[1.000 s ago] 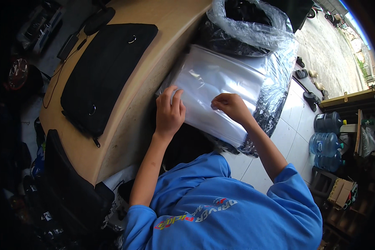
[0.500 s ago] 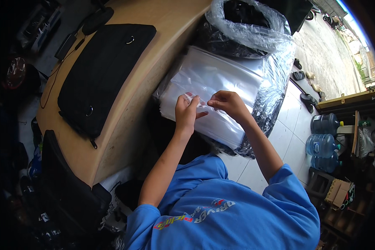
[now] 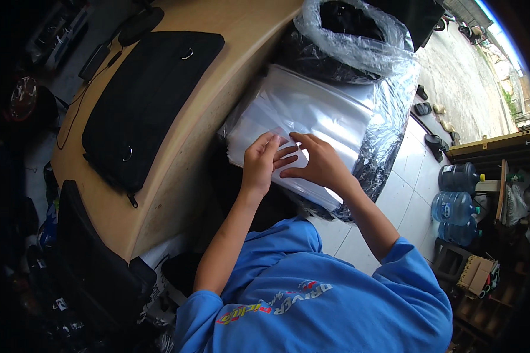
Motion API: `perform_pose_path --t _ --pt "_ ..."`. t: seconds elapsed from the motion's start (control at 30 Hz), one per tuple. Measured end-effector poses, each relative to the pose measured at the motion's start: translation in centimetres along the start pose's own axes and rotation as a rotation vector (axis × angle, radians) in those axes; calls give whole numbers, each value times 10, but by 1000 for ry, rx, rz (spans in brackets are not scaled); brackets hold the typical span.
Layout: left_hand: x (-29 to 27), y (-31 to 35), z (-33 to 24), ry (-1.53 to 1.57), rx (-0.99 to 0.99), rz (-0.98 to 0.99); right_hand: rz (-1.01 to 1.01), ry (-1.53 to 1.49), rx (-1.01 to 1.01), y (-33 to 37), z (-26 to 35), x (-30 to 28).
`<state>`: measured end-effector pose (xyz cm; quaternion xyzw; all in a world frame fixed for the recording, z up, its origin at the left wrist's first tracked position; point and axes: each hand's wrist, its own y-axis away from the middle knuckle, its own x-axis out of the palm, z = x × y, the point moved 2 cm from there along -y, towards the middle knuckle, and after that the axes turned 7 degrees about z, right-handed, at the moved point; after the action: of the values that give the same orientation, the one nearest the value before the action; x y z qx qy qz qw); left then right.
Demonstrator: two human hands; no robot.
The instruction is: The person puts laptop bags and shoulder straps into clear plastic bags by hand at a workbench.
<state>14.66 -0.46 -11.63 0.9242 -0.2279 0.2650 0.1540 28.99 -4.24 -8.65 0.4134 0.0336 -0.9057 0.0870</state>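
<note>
over the flat stack of clear plastic sheets [image 3: 330, 112] right of the tan wooden desk [image 3: 244, 29], the bare left hand [image 3: 258, 167] has fingers slightly parted, any hold unclear; the bare right hand [image 3: 324, 160] gapes, unclosed.

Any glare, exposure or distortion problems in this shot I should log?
Head view: white glare streaks the stack of clear plastic sheets, blurring individual layers; head view, upper right: the ground outside is very bright; head view, left side: deep shadow hides detail; head view overall: fisheye bending, with the desk edge curved and corners dark.
</note>
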Motion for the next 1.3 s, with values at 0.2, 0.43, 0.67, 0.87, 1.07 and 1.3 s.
perform_pose_path --t 0.2,0.43,0.67,0.87,1.07,1.3 --pt "-10 1 3 -550 74 -54 -83 219 70 10 1 -3" --pt "-20 10 51 -1718 458 -49 -124 342 -27 19 32 -13" --pt "-16 39 40 -1813 612 283 -81 448 -3 17 39 -21" --pt "-42 28 70 -1927 862 194 -40 548 -9 13 63 -30" --pt "-39 22 72 -1872 868 174 16 703 -41 25 78 -26" --pt "-39 21 71 -1930 775 193 10 724 -54 51 103 -5"
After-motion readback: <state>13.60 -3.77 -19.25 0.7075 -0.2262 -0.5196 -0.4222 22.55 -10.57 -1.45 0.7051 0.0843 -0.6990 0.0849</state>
